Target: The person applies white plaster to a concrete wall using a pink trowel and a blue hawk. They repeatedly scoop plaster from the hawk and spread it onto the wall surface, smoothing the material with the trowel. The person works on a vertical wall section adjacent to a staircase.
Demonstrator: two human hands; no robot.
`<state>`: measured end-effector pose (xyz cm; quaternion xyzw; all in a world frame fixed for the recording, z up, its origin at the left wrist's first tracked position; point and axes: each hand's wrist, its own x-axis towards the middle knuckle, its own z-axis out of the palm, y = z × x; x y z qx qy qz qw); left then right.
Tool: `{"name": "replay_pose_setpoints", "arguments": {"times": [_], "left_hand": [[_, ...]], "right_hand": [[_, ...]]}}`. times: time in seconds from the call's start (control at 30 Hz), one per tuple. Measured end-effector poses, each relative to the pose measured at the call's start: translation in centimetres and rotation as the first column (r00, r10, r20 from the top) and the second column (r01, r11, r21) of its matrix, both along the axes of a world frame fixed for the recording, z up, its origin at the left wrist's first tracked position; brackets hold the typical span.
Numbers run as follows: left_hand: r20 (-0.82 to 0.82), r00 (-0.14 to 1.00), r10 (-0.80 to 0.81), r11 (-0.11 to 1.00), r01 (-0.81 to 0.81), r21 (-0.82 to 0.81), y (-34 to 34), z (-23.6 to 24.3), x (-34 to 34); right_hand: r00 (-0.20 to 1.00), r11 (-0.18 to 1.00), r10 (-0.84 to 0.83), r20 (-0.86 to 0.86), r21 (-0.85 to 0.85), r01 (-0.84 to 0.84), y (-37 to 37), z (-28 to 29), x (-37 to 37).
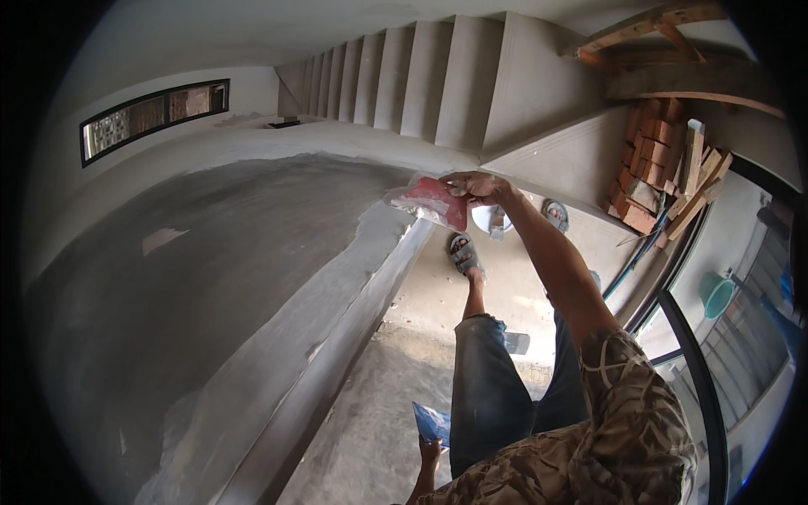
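Note:
My right hand [476, 187] grips a red putty spreader [433, 200] smeared with pale filler. The spreader's blade touches or hovers close over the top end of a long wall edge [370, 261]; I cannot tell which. A light grey band of filler runs along that edge, beside the darker grey wall face [227, 227]. Low in the picture my left hand [430, 452] is closed around a blue spreader [433, 422], held down beside my left leg. Just behind my right hand, a white round container [491, 220] stands on the floor, partly hidden by the hand and arm.
Stairs [421, 80] rise at the far side. Stacked bricks [652, 164] and loose wood pieces [700, 189] stand at the right, near a glass door [699, 387]. A grey flat piece [518, 342] lies on the floor between my legs. Beyond the glass hangs a teal basin [717, 295].

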<state>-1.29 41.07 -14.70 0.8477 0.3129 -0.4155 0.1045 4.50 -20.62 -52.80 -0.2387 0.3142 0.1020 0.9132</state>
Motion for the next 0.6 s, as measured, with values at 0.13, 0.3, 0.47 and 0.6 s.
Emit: {"name": "replay_pose_setpoints", "arguments": {"times": [0.13,0.3,0.47,0.6], "left_hand": [[0.064,0.998,-0.018,0.998,0.022,-0.055,1.1,1.9,1.6],[0.166,0.986,-0.021,0.988,0.046,-0.150,0.1,2.7,4.8],[0.229,0.967,-0.111,0.924,0.185,-0.334,0.9,1.5,7.7],[0.461,0.885,-0.065,0.502,0.429,-0.751,5.2,-1.2,10.0]], "right_hand": [[0.999,1.000,0.021,0.034,0.014,-0.021,-0.2,6.4,-0.3],[0.997,0.998,0.030,0.078,-0.061,-0.025,-1.3,15.0,-1.2],[0.994,0.999,-0.006,0.113,-0.032,0.010,-1.3,23.1,-2.0],[0.972,0.995,-0.078,0.224,-0.040,0.089,-0.8,31.3,-1.3]]}}
